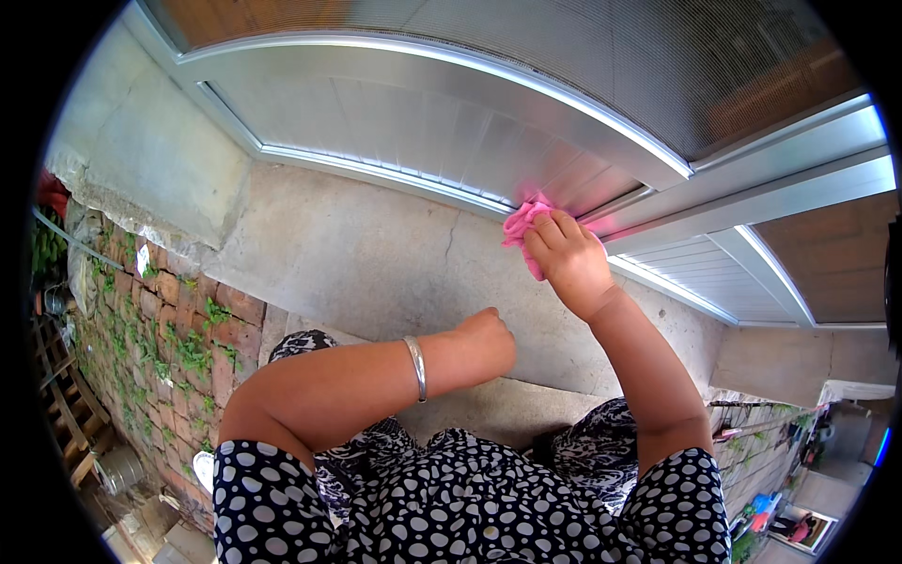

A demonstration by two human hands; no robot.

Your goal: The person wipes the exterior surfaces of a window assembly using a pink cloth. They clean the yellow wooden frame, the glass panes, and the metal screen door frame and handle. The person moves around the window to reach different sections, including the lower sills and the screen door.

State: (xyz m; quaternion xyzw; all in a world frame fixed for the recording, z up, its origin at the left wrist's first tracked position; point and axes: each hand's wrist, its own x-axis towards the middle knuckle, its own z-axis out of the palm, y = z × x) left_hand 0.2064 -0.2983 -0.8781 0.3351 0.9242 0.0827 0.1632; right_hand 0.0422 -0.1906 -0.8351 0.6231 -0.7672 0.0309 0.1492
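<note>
My right hand (570, 258) grips a crumpled pink cloth (528, 223) against the lower right part of a silver metal door panel (395, 122), close to its bottom rail. Pink reflections show on the shiny panel above the cloth. My left hand (489, 340) is curled into a fist in front of my body, apart from the door, and nothing shows sticking out of it. A silver bangle (416, 368) circles the left wrist.
Dark mesh screens (601, 56) fill the upper door. A second door section (752, 273) adjoins on the right. Below lies a cracked concrete step (376, 244). A concrete wall (141, 141) bounds the left, beside weedy brick paving (178, 348). A metal can (120, 470) stands lower left.
</note>
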